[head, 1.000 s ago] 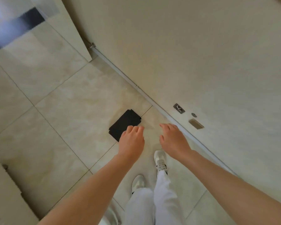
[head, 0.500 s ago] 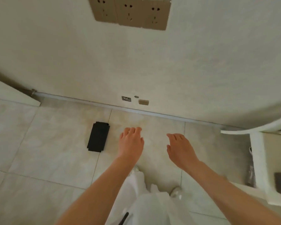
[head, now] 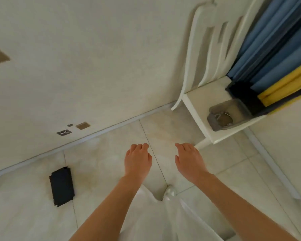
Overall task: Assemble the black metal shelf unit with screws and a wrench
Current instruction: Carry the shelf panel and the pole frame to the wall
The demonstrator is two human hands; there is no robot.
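Blurred container [head: 222, 117] contents, chair [head: 198, 105] cropped

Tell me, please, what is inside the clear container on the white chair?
The clear container on the white chair holds small metal pieces, perhaps screws; the blur hides their exact kind. The bottom beneath them is covered. Neither hand touches it.

Lying flat on the pale tiled floor [head: 97, 162] near the wall [head: 76, 66] — a small stack of black metal plates [head: 62, 186], rectangular, notched at the corners. Sitting on a white chair [head: 198, 108] — a clear container [head: 222, 117], possibly holding screws.
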